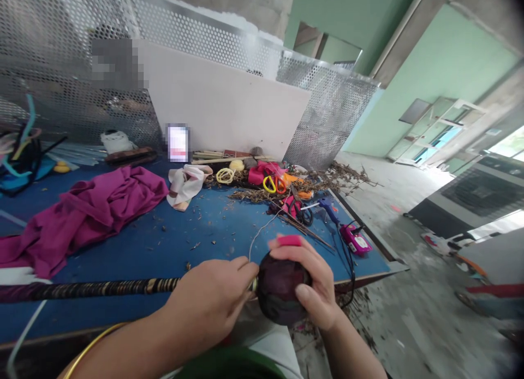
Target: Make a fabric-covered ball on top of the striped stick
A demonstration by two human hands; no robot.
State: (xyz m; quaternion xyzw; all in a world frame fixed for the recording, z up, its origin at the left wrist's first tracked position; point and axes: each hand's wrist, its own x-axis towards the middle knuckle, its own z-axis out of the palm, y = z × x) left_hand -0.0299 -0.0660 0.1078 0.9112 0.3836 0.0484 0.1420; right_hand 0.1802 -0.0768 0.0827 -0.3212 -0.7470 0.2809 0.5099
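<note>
A dark maroon-black round ball sits at the end of a long stick wound with dark and tan bands. My right hand wraps round the ball, with something pink-red on one finger. Right beside the ball, the fingers of my left hand close round the stick's end and hide it. A thin white string runs up from the left fingertips onto the blue table.
Purple cloth lies at the left. Scissors, dry twigs and yellow cord lie towards the back. A blue glue gun and a magenta box rest near the right edge. A white board stands behind.
</note>
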